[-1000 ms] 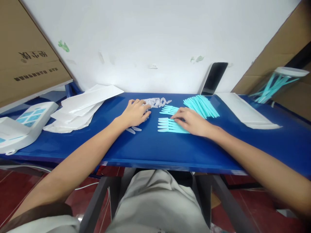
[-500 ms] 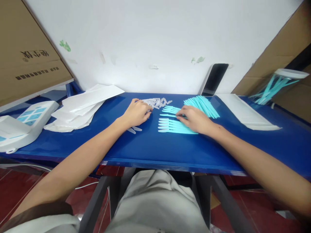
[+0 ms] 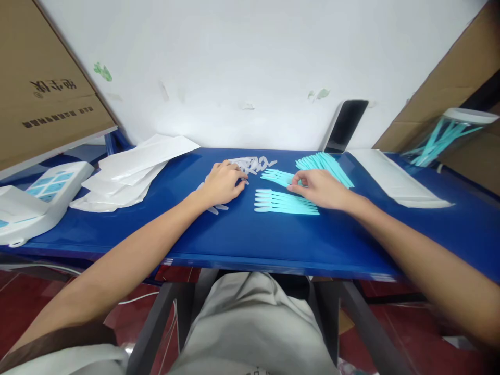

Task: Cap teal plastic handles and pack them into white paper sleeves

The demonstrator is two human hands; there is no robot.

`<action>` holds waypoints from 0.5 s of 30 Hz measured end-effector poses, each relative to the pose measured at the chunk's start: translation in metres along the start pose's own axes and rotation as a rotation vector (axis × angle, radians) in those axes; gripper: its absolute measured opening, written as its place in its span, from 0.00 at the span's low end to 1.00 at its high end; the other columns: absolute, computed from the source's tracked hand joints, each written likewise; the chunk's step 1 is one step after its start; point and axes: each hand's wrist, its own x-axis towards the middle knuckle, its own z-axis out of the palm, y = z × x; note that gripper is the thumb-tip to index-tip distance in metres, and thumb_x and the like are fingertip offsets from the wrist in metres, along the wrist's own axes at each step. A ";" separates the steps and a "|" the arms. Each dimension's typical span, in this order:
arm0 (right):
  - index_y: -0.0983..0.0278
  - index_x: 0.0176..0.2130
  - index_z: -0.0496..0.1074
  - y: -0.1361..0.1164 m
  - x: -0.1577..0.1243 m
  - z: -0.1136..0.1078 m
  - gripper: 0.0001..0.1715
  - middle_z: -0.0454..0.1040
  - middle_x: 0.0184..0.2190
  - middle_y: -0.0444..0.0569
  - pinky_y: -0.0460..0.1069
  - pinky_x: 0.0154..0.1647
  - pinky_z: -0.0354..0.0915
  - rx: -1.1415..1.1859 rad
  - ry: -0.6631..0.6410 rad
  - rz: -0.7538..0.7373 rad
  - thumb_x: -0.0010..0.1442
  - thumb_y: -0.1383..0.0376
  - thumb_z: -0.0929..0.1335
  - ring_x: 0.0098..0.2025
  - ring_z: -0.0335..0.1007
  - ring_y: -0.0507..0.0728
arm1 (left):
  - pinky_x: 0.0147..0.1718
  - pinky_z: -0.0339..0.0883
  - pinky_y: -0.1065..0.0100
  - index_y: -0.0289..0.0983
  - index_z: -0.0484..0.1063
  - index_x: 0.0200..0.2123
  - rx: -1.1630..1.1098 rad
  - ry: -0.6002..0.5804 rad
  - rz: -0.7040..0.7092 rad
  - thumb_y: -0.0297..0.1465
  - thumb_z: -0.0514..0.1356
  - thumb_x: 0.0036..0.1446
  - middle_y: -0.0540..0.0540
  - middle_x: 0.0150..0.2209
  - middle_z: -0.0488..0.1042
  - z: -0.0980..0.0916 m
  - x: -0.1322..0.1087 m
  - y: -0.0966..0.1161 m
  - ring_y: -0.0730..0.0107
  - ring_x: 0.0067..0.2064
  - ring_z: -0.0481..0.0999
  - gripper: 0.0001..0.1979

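My left hand (image 3: 222,183) rests curled on the blue table (image 3: 242,239), its fingertips at a heap of small clear plastic caps (image 3: 250,164); whether it grips one is hidden. Two loose caps (image 3: 215,209) lie under its wrist. My right hand (image 3: 318,188) pinches the handle end of a teal stick from the small far row (image 3: 275,177). A nearer row of teal sticks (image 3: 283,203) lies side by side in front of it. A larger pile of teal sticks (image 3: 326,167) sits behind the right hand.
White paper sleeves (image 3: 128,172) lie stacked at the left, and a white stack (image 3: 394,179) at the right. A white and blue device (image 3: 35,200) sits far left. A dark phone (image 3: 344,126) leans on the wall. A clear jar of teal sticks (image 3: 445,134) stands far right, with cardboard boxes (image 3: 47,88) alongside.
My right hand slid off the near row of teal sticks and moved back to the far row, closing into a pinch. My left hand stayed at the caps.
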 end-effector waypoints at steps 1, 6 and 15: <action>0.61 0.32 0.75 -0.003 -0.001 -0.001 0.16 0.70 0.21 0.44 0.52 0.32 0.57 0.017 0.028 0.010 0.64 0.53 0.67 0.26 0.67 0.57 | 0.53 0.64 0.47 0.38 0.82 0.49 -0.003 -0.005 -0.003 0.36 0.54 0.68 0.37 0.48 0.78 0.000 0.000 0.001 0.47 0.51 0.72 0.18; 0.62 0.27 0.72 -0.010 -0.004 0.000 0.16 0.68 0.18 0.44 0.52 0.31 0.57 0.105 0.143 -0.005 0.61 0.55 0.68 0.23 0.64 0.56 | 0.54 0.64 0.48 0.39 0.82 0.45 -0.057 -0.021 0.020 0.35 0.56 0.67 0.39 0.45 0.78 -0.001 0.003 0.000 0.49 0.51 0.72 0.15; 0.61 0.31 0.69 -0.010 -0.005 0.004 0.15 0.71 0.22 0.45 0.52 0.31 0.55 0.077 0.257 -0.104 0.65 0.55 0.64 0.25 0.64 0.56 | 0.49 0.68 0.57 0.35 0.76 0.56 -0.063 -0.046 0.228 0.28 0.51 0.69 0.38 0.44 0.78 0.000 0.003 -0.002 0.53 0.48 0.76 0.19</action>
